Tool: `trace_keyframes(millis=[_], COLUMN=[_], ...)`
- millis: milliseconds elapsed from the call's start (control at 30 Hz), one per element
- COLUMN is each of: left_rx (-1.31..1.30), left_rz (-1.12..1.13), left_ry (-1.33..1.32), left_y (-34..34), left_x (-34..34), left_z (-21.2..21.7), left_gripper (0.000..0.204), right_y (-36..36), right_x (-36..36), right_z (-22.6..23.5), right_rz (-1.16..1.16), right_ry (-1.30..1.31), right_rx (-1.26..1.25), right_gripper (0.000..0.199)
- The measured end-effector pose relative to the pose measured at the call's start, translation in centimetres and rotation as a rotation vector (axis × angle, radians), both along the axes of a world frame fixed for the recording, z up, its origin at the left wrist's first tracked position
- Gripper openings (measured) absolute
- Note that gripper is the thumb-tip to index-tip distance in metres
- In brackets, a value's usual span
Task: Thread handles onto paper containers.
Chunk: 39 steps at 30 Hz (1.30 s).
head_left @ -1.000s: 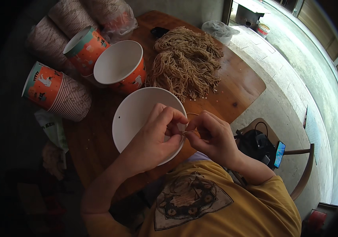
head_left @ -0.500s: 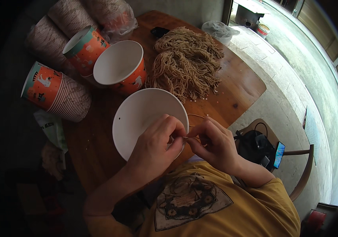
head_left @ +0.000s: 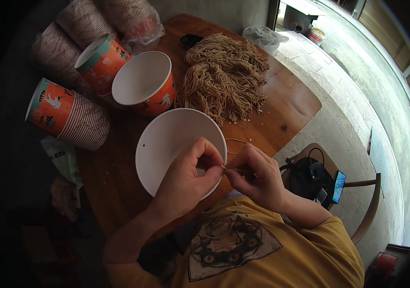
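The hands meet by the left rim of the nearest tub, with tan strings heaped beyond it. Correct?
Not quite: the head view shows the left hand and right hand meeting by the right rim of the nearest tub. Tan strings are heaped beyond it.

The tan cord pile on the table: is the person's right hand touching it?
Apart: the head view shows tabletop between the right hand and the tan cord pile.

Informal workroom, wooden table (head_left: 296, 103), stacked paper tubs (head_left: 87, 125), heaped cords (head_left: 226, 77), concrete floor (head_left: 329, 130)
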State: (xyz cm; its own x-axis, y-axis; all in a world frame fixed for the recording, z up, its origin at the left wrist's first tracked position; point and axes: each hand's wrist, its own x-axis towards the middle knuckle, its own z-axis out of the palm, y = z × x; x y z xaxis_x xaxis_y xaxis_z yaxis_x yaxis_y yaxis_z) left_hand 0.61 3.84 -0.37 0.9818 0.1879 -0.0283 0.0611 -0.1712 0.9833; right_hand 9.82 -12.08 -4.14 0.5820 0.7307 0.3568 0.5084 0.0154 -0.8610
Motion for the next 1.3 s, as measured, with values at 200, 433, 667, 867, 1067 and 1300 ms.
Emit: trace_keyframes(millis=[200,433,667,867,1067,1300], left_rx=[0.125,0.316,0.423,0.266,0.009,-0.007], left_rz=[0.078,0.034,0.031,0.040,0.095,0.069], left_ry=[-0.038,0.037,-0.085,-0.121,-0.040,0.090], left_y=[0.3,-0.7,-0.8,-0.8,-1.0,-0.6], left_x=[-0.5,-1.1,-0.7,-0.5,-0.3,-0.4], left_z=[0.0,1.0,0.5,-0.2,0.0,0.3], left_gripper=[0.015,0.020,0.014,0.011,0.013,0.015], right_y=[0.1,0.1,0.0,0.0,0.1,0.3], right_x=[0.0,0.0,0.1,0.0,0.1,0.0], right_z=[-0.3,0.1,0.0,-0.1,-0.5,-0.9], right_rz=[0.001,-0.001,0.004,0.006,0.011,0.013], right_ry=[0.002,-0.012,-0.028,-0.034,0.049,0.211], right_rx=[0.056,0.018,0.027,0.030,0.045,0.111], right_gripper=[0.015,0.014,0.014,0.015,0.015,0.013])
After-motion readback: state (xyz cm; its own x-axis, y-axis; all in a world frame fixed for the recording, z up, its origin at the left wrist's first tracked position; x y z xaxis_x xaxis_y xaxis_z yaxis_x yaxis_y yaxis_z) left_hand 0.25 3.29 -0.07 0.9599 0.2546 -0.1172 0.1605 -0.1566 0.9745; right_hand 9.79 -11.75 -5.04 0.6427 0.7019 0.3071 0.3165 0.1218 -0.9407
